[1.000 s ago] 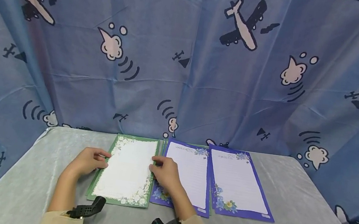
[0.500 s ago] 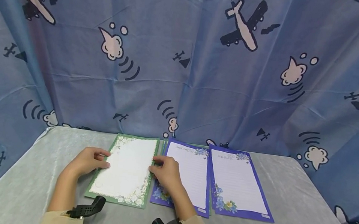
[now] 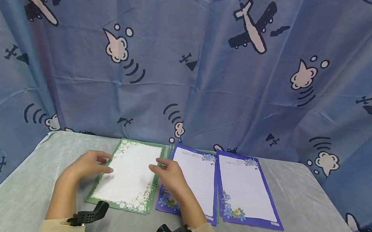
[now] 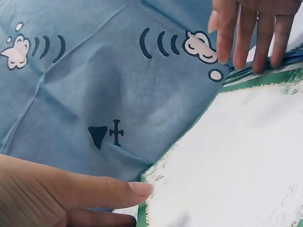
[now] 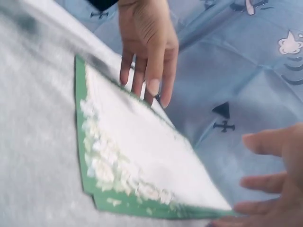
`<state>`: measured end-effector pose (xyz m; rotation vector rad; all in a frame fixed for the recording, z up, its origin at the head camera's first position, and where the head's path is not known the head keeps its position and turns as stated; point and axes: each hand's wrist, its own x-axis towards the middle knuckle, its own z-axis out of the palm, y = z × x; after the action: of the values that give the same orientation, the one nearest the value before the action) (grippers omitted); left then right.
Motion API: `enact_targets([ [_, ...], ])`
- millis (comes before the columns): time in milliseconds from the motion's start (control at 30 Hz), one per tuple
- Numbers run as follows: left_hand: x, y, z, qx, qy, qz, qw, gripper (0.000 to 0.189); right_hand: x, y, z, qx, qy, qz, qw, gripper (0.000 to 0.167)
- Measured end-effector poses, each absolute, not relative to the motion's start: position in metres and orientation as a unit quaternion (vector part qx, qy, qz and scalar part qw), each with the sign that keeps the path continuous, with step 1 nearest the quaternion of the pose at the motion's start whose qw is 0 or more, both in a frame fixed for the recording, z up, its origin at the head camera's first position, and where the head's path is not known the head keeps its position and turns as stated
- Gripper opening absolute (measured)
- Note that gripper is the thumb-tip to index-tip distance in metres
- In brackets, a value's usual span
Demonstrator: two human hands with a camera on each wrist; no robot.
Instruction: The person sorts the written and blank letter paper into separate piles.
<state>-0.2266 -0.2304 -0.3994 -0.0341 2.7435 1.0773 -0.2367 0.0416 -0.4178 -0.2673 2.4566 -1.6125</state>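
Observation:
A green-bordered sheet of flowered writing paper lies on the table, with another green edge showing under its lower corner in the right wrist view. Along its left side is my left hand, thumb stretched over the border and fingers straight, gripping nothing. My right hand hovers by the sheet's right edge, thumb and fingers spread apart. Both hands appear loosely extended in the wrist views too. Partly behind my right hand lies a purple-bordered sheet with blue flowers, and green edges peek out beneath it.
A second purple-bordered sheet lies farther right, touching or slightly overlapping the first. Grey cloth covers the table. A blue curtain with printed planes hangs at the table's back edge.
The green sheet's lower end has shifted slightly left. Both hands have let go of its sides; their fingers have spread, and the right hand has risen a little.

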Motion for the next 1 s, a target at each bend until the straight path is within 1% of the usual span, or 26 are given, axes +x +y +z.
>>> enact_targets([
  [133, -0.225, -0.229, -0.398, -0.013, 0.919, 0.38, 0.102, 0.059, -0.234, 0.04, -0.413, -0.09, 0.801, -0.575, 0.14, 0.068],
  [267, -0.226, -0.228, -0.4, -0.01, 0.914, 0.394, 0.101, 0.059, -0.233, 0.038, -0.411, -0.093, 0.782, -0.594, 0.165, 0.068],
  [367, -0.226, -0.227, -0.401, -0.009, 0.914, 0.395, 0.096, 0.058, -0.233, 0.037, -0.413, -0.095, 0.777, -0.599, 0.169, 0.067],
  [567, -0.227, -0.228, -0.403, 0.02, 0.919, 0.385, 0.078, 0.057, -0.234, 0.036, -0.418, -0.092, 0.78, -0.598, 0.159, 0.065],
  [633, -0.226, -0.228, -0.402, 0.023, 0.922, 0.378, 0.076, 0.056, -0.234, 0.036, -0.418, -0.091, 0.783, -0.596, 0.153, 0.063],
  [733, -0.225, -0.226, -0.4, 0.01, 0.927, 0.367, 0.075, 0.055, -0.233, 0.036, -0.416, -0.097, 0.801, -0.577, 0.131, 0.06],
  [833, -0.225, -0.223, -0.396, 0.006, 0.93, 0.36, 0.068, 0.054, -0.234, 0.037, -0.41, -0.11, 0.826, -0.546, 0.093, 0.054],
  [1000, -0.228, -0.203, -0.386, 0.037, 0.926, 0.375, 0.032, 0.047, -0.236, 0.045, -0.405, -0.117, 0.85, -0.512, 0.028, 0.043],
])
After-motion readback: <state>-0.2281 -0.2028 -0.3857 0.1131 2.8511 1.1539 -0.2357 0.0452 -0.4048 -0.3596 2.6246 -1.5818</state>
